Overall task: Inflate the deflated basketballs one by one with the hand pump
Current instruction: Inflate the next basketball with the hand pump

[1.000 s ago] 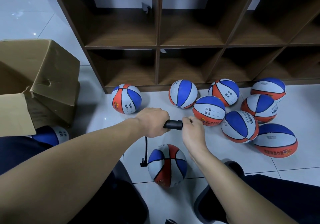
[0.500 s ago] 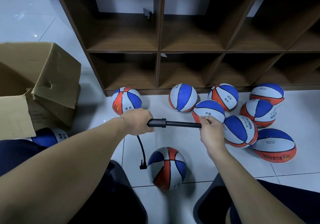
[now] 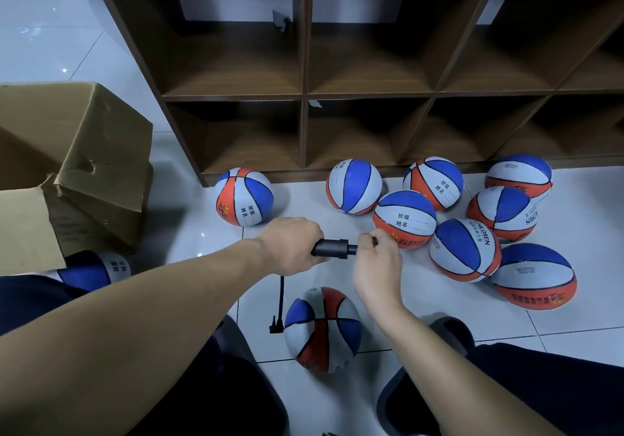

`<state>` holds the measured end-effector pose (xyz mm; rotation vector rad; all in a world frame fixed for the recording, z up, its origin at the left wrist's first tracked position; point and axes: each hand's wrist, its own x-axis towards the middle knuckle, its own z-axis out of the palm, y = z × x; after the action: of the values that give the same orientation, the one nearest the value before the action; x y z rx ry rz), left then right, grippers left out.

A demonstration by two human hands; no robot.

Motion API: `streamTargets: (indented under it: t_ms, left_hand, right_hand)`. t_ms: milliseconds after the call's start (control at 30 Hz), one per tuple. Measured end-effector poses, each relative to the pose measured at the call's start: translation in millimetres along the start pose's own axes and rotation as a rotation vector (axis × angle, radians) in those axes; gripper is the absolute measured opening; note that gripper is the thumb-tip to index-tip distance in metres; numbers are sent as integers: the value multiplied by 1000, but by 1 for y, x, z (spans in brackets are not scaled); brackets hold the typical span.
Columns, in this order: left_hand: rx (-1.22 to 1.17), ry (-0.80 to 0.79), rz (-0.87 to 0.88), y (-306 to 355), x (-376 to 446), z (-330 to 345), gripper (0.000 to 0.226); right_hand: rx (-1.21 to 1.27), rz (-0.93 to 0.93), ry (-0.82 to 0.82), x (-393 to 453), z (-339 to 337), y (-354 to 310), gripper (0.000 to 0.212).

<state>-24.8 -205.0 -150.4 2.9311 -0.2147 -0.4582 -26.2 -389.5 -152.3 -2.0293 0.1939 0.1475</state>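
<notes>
Left hand is wrapped round the black pump barrel; right hand pinches its handle close beside. The hose hangs below them to the wrinkled basketball on the floor.

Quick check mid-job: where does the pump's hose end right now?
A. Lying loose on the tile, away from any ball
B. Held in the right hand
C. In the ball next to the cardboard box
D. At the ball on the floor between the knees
D: the black hose drops from the pump in the left hand to its connector at the near ball.
</notes>
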Motion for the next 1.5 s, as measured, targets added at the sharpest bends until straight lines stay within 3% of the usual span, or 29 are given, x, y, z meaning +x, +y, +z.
streamTargets:
  t_ms: [533, 800, 967, 1333, 1500]
  left_hand:
    - [-35, -47, 26, -7, 2, 0, 36]
    - [-61, -69, -55, -31, 0, -5, 24]
    - [-36, -29, -45, -17, 2, -6, 24]
    - [-31, -20, 35, 0, 4, -6, 30]
    - [-9, -19, 56, 2, 6, -6, 28]
  right_hand:
    - [-9, 60, -91, 13, -1, 3, 29]
    - [164, 215, 98, 46, -42, 5, 42]
    - [59, 114, 196, 39, -32, -2, 38]
    - [-65, 1, -38, 5, 4, -8, 31]
    - [-57, 31, -55, 6, 5, -5, 28]
